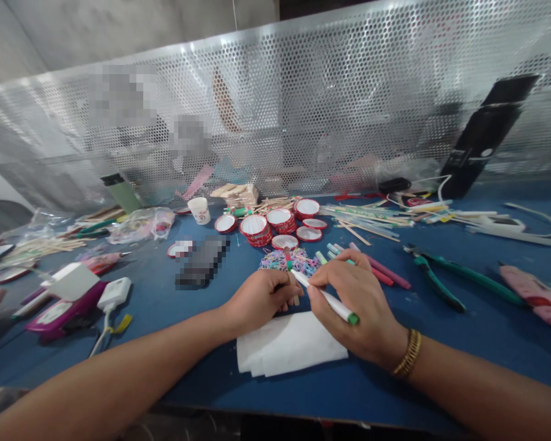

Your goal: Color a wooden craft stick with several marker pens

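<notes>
My left hand is closed on a small wooden stick whose upper end is coloured brown, red and green. My right hand grips a white marker with a green end, its tip at the coloured part of the stick. Under both hands lies a folded white tissue. Just beyond them is a heap of pastel rubber bands. More markers lie beside my right hand, partly hidden by it. Behind the heap are several round red-rimmed white discs, some stacked.
Pliers with green handles and a pink glue gun lie to the right. At the left are a dark phone, a paper cup, a white adapter and a purple device. A perforated metal screen stands behind the table.
</notes>
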A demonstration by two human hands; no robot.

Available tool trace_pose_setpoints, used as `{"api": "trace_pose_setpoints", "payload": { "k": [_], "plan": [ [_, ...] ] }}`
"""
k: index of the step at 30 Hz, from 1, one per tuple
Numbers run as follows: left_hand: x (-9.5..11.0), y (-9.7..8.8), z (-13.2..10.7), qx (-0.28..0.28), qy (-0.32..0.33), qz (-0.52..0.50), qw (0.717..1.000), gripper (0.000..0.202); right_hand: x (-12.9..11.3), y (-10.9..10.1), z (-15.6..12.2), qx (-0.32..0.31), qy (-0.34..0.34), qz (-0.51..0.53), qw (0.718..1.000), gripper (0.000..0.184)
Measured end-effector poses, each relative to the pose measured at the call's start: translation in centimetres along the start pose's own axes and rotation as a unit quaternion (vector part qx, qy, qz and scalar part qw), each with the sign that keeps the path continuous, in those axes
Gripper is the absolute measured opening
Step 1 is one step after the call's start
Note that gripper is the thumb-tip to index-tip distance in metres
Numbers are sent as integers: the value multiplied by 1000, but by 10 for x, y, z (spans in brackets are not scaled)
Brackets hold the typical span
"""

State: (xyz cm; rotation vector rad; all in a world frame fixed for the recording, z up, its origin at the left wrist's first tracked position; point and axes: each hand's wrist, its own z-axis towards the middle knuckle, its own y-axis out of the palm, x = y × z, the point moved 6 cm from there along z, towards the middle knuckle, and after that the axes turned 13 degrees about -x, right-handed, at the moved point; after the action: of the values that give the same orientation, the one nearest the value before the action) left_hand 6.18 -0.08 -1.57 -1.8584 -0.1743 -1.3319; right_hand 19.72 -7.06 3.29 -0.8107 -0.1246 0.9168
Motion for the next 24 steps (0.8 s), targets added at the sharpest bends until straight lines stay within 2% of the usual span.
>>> {"api": "trace_pose_setpoints", "payload": {
  "k": [24],
  "plan": [
    [4, 0, 0, -7, 22, 2, 1000, 26, 3, -1, 1, 4, 7, -4, 1000, 7]
  ]
}}
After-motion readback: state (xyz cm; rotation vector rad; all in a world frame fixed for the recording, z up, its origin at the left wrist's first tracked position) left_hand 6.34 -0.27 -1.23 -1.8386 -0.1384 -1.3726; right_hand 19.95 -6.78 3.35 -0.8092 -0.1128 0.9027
